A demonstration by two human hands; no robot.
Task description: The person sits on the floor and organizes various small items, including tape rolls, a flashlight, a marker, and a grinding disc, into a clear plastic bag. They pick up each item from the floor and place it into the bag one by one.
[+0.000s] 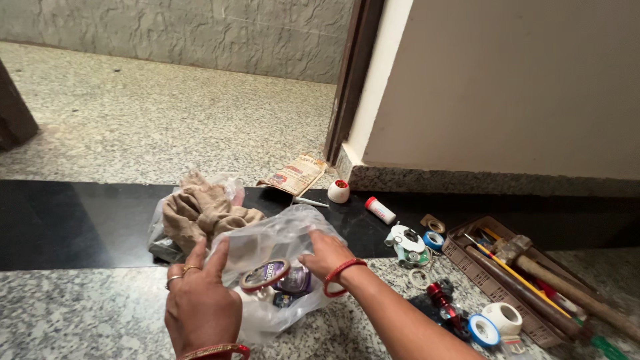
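Note:
My left hand (200, 300) rests on the near side of a clear plastic bag (280, 233) lying on the floor, fingers spread on the plastic, rings on two fingers. My right hand (325, 255) grips the bag's right edge, a red bangle on its wrist. Inside the bag I see a round tin with a purple lid (265, 273) and a small dark jar (295, 280). Just behind the bag lies a crumpled beige cloth (200, 210) partly in another plastic bag.
A brown tray (480, 273) at the right holds a hammer (553, 277) and long tools. Tape rolls (493, 323), a red tool (440, 297), a white tube (380, 210), a small white pot (339, 191) and folded newspaper (293, 175) lie around. A door frame (350, 80) and wall stand behind.

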